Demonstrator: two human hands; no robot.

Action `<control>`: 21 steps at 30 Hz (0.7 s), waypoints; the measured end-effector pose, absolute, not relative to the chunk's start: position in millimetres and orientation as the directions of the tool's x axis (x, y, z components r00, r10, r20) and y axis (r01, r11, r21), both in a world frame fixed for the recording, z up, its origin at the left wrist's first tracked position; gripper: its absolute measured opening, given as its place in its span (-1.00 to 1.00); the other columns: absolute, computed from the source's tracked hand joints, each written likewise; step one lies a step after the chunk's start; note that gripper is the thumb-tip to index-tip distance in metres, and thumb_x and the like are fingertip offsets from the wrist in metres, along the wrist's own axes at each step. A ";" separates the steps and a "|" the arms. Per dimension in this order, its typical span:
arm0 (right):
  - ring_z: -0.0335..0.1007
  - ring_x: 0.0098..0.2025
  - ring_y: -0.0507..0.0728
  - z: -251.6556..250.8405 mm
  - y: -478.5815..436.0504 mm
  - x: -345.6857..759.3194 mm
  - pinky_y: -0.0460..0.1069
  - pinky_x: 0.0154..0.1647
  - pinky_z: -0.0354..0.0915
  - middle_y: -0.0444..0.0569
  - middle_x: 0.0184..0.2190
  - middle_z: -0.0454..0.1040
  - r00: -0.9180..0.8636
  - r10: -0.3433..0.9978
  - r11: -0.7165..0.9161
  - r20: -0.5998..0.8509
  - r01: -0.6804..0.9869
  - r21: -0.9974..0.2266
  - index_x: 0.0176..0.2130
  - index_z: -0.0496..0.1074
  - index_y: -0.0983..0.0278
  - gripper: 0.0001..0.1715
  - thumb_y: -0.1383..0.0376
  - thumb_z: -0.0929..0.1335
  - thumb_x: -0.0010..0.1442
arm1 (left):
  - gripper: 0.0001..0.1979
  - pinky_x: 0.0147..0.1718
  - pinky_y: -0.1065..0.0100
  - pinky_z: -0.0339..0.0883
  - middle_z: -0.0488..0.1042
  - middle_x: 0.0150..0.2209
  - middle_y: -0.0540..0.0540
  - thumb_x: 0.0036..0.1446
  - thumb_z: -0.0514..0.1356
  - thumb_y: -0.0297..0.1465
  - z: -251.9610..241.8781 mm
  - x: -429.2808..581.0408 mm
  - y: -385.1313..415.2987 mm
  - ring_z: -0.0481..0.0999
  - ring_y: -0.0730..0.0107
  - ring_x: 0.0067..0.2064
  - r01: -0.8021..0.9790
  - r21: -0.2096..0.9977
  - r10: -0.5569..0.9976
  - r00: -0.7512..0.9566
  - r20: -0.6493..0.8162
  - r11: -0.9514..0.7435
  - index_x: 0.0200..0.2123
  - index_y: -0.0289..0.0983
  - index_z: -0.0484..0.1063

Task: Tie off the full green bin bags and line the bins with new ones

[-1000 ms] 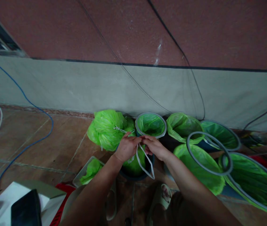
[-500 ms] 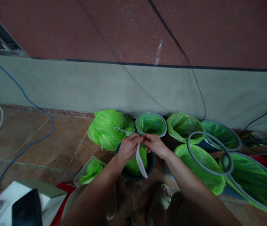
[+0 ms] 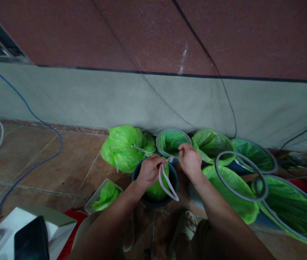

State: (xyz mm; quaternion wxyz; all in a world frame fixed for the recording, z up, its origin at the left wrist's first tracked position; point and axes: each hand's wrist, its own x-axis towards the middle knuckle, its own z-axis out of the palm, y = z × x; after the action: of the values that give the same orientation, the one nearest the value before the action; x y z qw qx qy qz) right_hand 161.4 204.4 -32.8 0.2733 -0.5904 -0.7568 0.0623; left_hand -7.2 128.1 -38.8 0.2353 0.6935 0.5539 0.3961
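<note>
My left hand (image 3: 150, 171) is closed on a white drawstring loop (image 3: 167, 182) that hangs over a dark blue bin (image 3: 146, 198) holding a green bag (image 3: 156, 189). My right hand (image 3: 189, 159) is closed in a pinch on the white string end, just above and right of the bin. A taut bit of string runs between the two hands. A tied, full green bag (image 3: 123, 147) sits to the left of my hands.
Several bins lined with green bags (image 3: 173, 142) stand along the grey wall, with grey rings (image 3: 240, 177) on the right ones. A clear tray with a green bag (image 3: 103, 196) lies lower left. Blue cable (image 3: 35, 119) crosses the tiled floor. White box (image 3: 23, 231) at bottom left.
My right hand has pulled away to the right and up from my left hand, stretching the string between them. The hanging loop has swung slightly right.
</note>
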 end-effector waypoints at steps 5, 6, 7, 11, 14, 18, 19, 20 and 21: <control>0.38 -0.42 0.09 -32.9 214.8 170.6 -0.03 -0.34 0.26 0.00 -0.33 0.54 -0.027 0.980 0.152 0.196 0.741 -0.655 -0.27 0.46 0.27 -0.78 0.35 0.25 0.11 | -0.82 -0.29 0.43 0.26 0.46 -0.38 -0.06 0.16 0.09 -0.46 -40.7 -10.8 128.4 0.43 0.42 -0.31 0.607 0.749 0.952 0.039 0.305 -0.265 -0.39 -0.26 0.50; 0.37 -0.46 0.06 -33.7 212.9 168.8 -0.04 -0.39 0.26 -0.02 -0.37 0.53 -0.066 0.994 0.105 0.083 0.676 -0.729 -0.29 0.45 0.27 -0.80 0.32 0.25 0.13 | -0.81 -0.29 0.44 0.26 0.46 -0.38 -0.06 0.16 0.09 -0.45 -41.4 -11.2 128.9 0.43 0.43 -0.30 0.612 0.744 0.950 0.040 0.310 -0.268 -0.38 -0.26 0.50; 0.35 -0.51 0.04 -34.4 209.6 165.8 -0.06 -0.45 0.26 -0.04 -0.41 0.53 -0.126 0.991 0.035 -0.053 0.608 -0.793 -0.31 0.45 0.27 -0.81 0.29 0.26 0.14 | -0.81 -0.29 0.44 0.26 0.45 -0.38 -0.06 0.17 0.09 -0.45 -42.1 -11.3 129.3 0.43 0.43 -0.30 0.617 0.739 0.949 0.039 0.314 -0.270 -0.38 -0.25 0.50; 0.19 -0.68 -0.06 -35.2 191.2 149.2 -0.15 -0.68 0.13 -0.09 -0.55 0.45 -0.339 0.844 -0.241 -0.415 0.451 -0.859 -0.41 0.42 0.30 -0.64 0.08 0.27 0.19 | -0.82 -0.27 0.44 0.28 0.47 -0.36 -0.07 0.18 0.10 -0.42 -43.7 -10.0 129.1 0.45 0.41 -0.28 0.609 0.733 0.941 0.072 0.329 -0.303 -0.35 -0.25 0.52; 0.07 -0.72 -0.11 -36.3 184.0 140.9 -0.18 -0.74 0.03 -0.17 -0.63 0.34 -0.353 0.830 -0.320 -0.432 0.333 -0.887 -0.45 0.40 0.30 -0.60 0.03 0.30 0.17 | -0.80 -0.22 0.42 0.30 0.50 -0.32 -0.08 0.20 0.08 -0.41 -43.0 -9.3 127.5 0.47 0.39 -0.24 0.607 0.720 0.936 0.130 0.327 -0.336 -0.31 -0.24 0.53; 0.01 -0.70 -0.15 -40.1 186.8 140.0 -0.21 -0.73 0.01 -0.22 -0.62 0.31 -0.371 0.809 -0.444 -0.456 0.123 -0.888 -0.44 0.42 0.31 -0.78 0.19 0.41 0.05 | -0.77 -0.19 0.41 0.31 0.54 -0.26 -0.09 0.22 0.06 -0.37 -42.2 -9.3 126.2 0.50 0.37 -0.21 0.637 0.694 0.940 0.176 0.294 -0.336 -0.27 -0.23 0.53; 0.03 -0.70 -0.15 -40.8 188.3 140.4 -0.21 -0.72 0.03 -0.21 -0.62 0.32 -0.357 0.814 -0.454 -0.459 0.105 -0.885 -0.43 0.43 0.32 -0.80 0.21 0.43 0.02 | -0.77 -0.19 0.41 0.31 0.54 -0.25 -0.09 0.23 0.05 -0.36 -42.1 -9.4 126.0 0.50 0.37 -0.21 0.651 0.683 0.942 0.184 0.282 -0.332 -0.26 -0.22 0.53; 0.05 -0.69 -0.15 -41.3 189.6 140.8 -0.21 -0.72 0.04 -0.21 -0.62 0.32 -0.330 0.826 -0.450 -0.457 0.102 -0.887 -0.44 0.44 0.33 -0.80 0.23 0.44 0.00 | -0.75 -0.19 0.41 0.31 0.55 -0.25 -0.09 0.24 0.04 -0.35 -41.9 -9.5 125.7 0.51 0.37 -0.21 0.669 0.668 0.944 0.191 0.269 -0.326 -0.25 -0.21 0.53; 0.07 -0.69 -0.14 -41.6 190.9 141.1 -0.21 -0.72 0.05 -0.20 -0.63 0.33 -0.296 0.843 -0.436 -0.448 0.110 -0.893 -0.46 0.44 0.33 -0.79 0.23 0.45 -0.02 | -0.74 -0.20 0.41 0.31 0.55 -0.25 -0.09 0.25 0.03 -0.34 -41.5 -9.7 125.3 0.51 0.36 -0.22 0.690 0.652 0.948 0.190 0.256 -0.315 -0.24 -0.21 0.53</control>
State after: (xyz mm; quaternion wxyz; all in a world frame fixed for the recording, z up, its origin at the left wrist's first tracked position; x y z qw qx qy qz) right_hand 141.1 190.9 -41.6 0.2756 -0.5253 -0.4537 0.6650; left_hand -9.7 125.3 -41.5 0.2009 0.7448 0.5497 0.3204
